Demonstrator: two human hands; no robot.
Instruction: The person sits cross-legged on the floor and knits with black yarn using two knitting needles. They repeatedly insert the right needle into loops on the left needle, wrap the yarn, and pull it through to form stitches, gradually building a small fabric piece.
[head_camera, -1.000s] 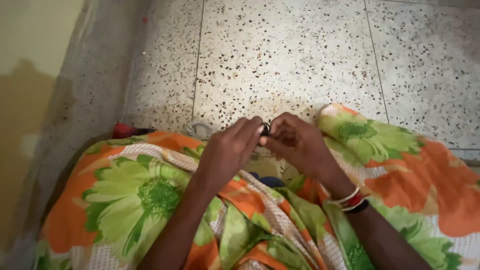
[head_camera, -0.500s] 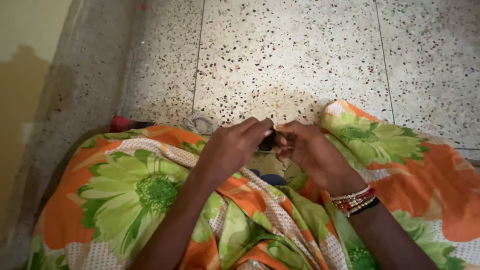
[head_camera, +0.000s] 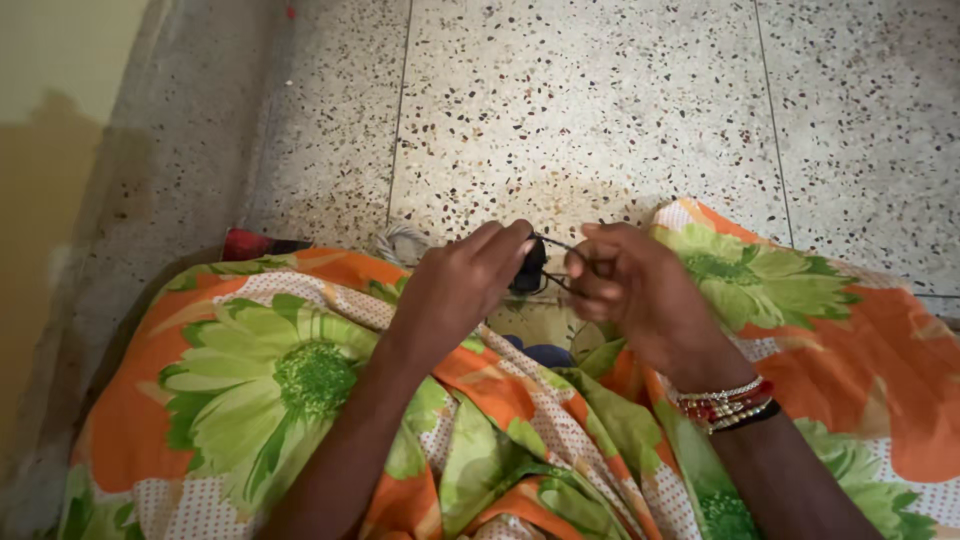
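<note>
Pinching black spool (head_camera: 528, 272) in left hand (head_camera: 462, 285), drawing dark thread (head_camera: 556, 243) taut with right hand (head_camera: 628, 290); both closed, held above lap cloth (head_camera: 270, 370) for tension.

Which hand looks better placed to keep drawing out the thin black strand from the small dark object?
Probably the right hand: its fingers already pinch the thin black strand. The left hand grips the small dark object, serving as anchor.
</note>
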